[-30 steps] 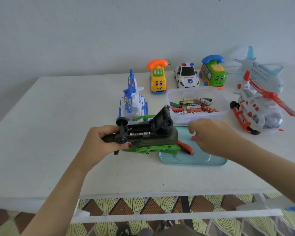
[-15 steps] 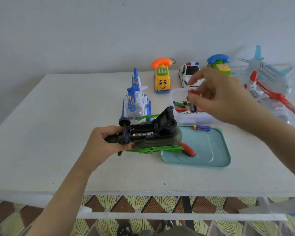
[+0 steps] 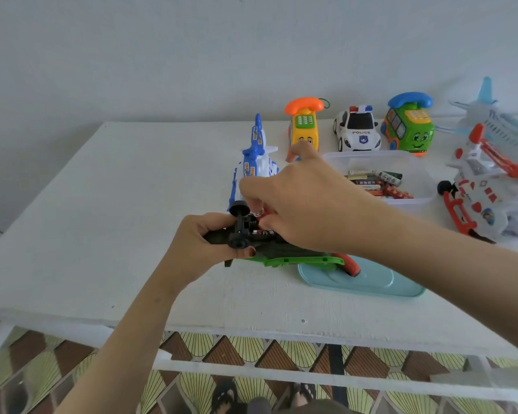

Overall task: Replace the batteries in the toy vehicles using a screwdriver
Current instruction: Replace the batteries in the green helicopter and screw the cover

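A dark green toy vehicle (image 3: 284,252) with black wheels and bright green wings lies upside down near the table's front. My left hand (image 3: 204,243) grips its wheel end. My right hand (image 3: 299,201) is over its open battery bay, fingertips pinched on a small battery with a red end (image 3: 262,213), pressing it in beside a black battery (image 3: 263,233) lying in the bay. A clear tub (image 3: 413,165) behind holds several loose batteries (image 3: 374,182). The red screwdriver handle (image 3: 349,264) pokes out on the teal tray (image 3: 371,282).
A blue-white toy plane (image 3: 256,162) stands just behind my hands. Along the wall stand a yellow phone car (image 3: 302,127), a police car (image 3: 358,130) and a green phone bus (image 3: 410,127). A red-white helicopter (image 3: 488,189) and pale blue plane (image 3: 491,115) fill the right.
My right hand rose from the tray to the battery tub, picked up a battery, then swung left and down onto the vehicle's battery bay. My left hand kept holding the vehicle.
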Demonstrator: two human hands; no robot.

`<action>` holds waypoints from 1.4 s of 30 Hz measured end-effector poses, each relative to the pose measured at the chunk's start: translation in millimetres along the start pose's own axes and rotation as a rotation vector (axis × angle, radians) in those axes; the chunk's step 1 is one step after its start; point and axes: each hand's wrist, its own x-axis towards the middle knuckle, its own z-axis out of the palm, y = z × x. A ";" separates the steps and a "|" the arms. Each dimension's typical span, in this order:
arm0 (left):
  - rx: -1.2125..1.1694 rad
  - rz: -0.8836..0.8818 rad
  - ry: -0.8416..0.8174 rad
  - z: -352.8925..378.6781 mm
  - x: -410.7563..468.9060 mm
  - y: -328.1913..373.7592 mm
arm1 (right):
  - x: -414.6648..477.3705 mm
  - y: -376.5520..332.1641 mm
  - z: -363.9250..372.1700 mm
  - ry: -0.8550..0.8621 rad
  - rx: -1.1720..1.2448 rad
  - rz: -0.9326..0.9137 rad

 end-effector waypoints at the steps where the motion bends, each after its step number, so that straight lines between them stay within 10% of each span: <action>1: 0.003 0.001 0.000 -0.6 0.2 -0.2 | 0.7 -0.2 0.1 0.004 -0.009 0.000; 24: 0.026 0.014 -0.011 -1.7 0.8 -6.0 | -16.5 -9.6 13.6 -0.006 -0.197 -0.030; 34: -0.028 -0.025 -0.012 3.8 2.2 -1.9 | -35.3 38.2 2.1 0.481 0.369 0.328; 42: -0.027 -0.020 -0.005 3.7 3.0 -4.6 | -88.5 74.9 42.6 -0.259 -0.024 0.490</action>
